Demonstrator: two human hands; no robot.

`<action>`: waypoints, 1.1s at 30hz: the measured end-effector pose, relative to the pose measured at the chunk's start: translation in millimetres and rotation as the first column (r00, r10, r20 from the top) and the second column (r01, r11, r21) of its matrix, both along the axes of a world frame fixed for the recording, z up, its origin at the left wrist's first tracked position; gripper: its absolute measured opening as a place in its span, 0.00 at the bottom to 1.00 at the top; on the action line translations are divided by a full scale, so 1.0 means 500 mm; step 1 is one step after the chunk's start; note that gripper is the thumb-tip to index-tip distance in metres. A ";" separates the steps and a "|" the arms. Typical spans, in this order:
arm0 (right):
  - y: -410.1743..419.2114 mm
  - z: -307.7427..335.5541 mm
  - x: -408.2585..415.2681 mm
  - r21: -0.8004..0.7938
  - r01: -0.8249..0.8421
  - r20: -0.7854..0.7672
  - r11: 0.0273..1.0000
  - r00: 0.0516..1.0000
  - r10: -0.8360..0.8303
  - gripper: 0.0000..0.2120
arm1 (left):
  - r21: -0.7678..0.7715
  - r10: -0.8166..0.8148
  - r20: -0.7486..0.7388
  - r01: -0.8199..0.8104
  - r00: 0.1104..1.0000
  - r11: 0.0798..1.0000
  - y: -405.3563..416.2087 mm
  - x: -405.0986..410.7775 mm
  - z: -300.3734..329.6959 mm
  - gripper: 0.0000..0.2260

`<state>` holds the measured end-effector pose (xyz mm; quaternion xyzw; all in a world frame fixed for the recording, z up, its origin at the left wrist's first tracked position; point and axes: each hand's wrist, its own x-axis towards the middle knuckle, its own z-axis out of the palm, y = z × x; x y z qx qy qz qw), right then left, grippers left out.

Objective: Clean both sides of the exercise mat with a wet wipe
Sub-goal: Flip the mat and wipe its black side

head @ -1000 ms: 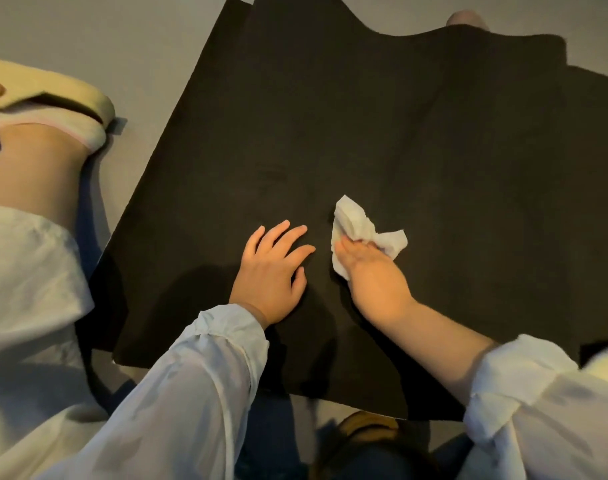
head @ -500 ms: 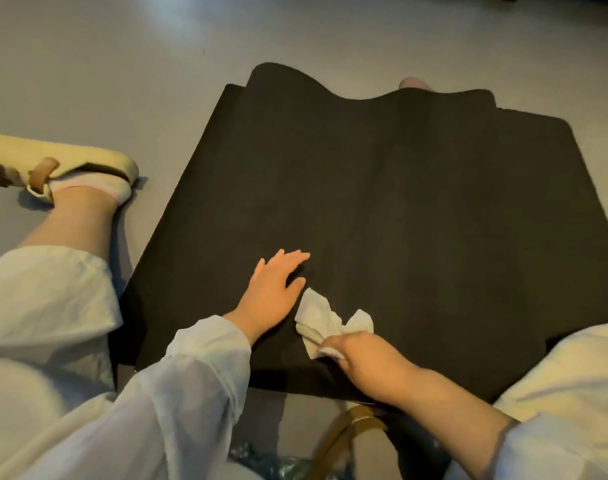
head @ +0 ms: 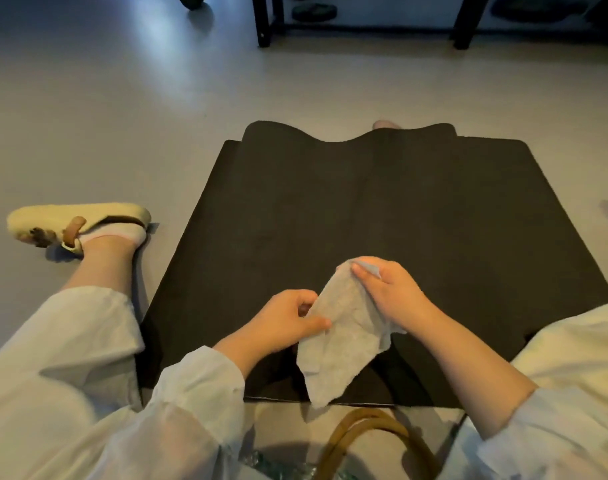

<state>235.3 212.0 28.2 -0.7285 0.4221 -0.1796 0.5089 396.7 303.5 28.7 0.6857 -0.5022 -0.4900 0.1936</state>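
Note:
A black exercise mat lies folded on the pale floor in front of me, its upper layer ending in a wavy far edge. Above the mat's near part I hold a pale grey wet wipe spread open and hanging down. My left hand pinches the wipe's left edge between thumb and curled fingers. My right hand grips its top corner, fingers curled round it. Neither hand touches the mat.
My left leg with a cream sandal stretches out left of the mat. A toe shows past the mat's far edge. Brown bag handles sit just below the near edge. Black furniture legs stand at the far end.
Both hands have left the mat. The crumpled wipe, earlier pressed on the mat by my right hand, is now lifted and spread open between both hands. The view has tilted up.

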 end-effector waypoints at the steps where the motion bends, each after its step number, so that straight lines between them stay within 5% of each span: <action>1: -0.001 0.004 -0.003 -0.012 0.034 0.016 0.999 0.999 -0.034 0.12 | 0.009 0.027 0.013 -0.028 1.000 1.000 -0.001 -0.004 0.004 0.10; 5: 0.004 0.008 -0.020 0.025 0.076 0.073 0.997 0.994 -0.077 0.08 | 0.056 0.241 -0.158 -0.235 0.958 0.970 0.005 -0.015 0.020 0.07; 9: 0.018 -0.004 -0.042 0.113 0.006 -0.003 0.994 1.000 -0.006 0.22 | 0.128 0.424 -0.187 -0.406 0.886 0.905 0.001 -0.021 0.013 0.08; 14: 0.057 0.001 -0.036 -0.223 0.045 -0.123 0.974 0.990 -0.074 0.13 | 0.278 0.599 -0.170 -0.545 0.783 0.791 -0.012 -0.034 -0.004 0.06; 19: 0.098 0.011 -0.025 -0.406 -0.222 -0.244 0.887 0.961 0.128 0.12 | 0.242 0.605 -0.139 -0.566 0.784 0.788 -0.013 -0.045 -0.005 0.13; 22: 0.103 -0.005 -0.026 -0.264 -0.494 -0.391 0.829 0.840 0.376 0.24 | 0.337 0.607 -0.223 -0.525 0.763 0.782 -0.021 -0.049 0.011 0.12; 24: 0.105 -0.022 -0.029 -0.080 -0.539 -0.360 0.838 0.800 0.480 0.25 | 0.473 0.678 -0.312 -0.510 0.666 0.718 -0.024 -0.055 0.031 0.11; 26: 0.112 -0.034 -0.028 -0.032 -0.339 -0.185 0.940 0.927 0.327 0.11 | 0.487 0.714 -0.383 -0.528 0.586 0.695 -0.027 -0.053 0.035 0.12; 28: 0.101 -0.053 -0.026 -0.081 0.031 -0.055 0.996 0.998 -0.035 0.09 | 0.405 0.667 -0.409 -0.531 0.623 0.744 -0.020 -0.052 0.034 0.07; 30: 0.080 -0.065 -0.025 -0.017 0.339 -0.025 0.941 0.940 -0.340 0.11 | 0.234 0.495 -0.350 -0.437 0.796 0.869 -0.012 -0.049 0.029 0.05; 33: 0.040 -0.056 -0.020 0.470 0.433 -0.140 0.769 0.897 -0.420 0.17 | 0.037 0.306 -0.254 -0.307 0.918 0.951 -0.011 -0.041 0.022 0.15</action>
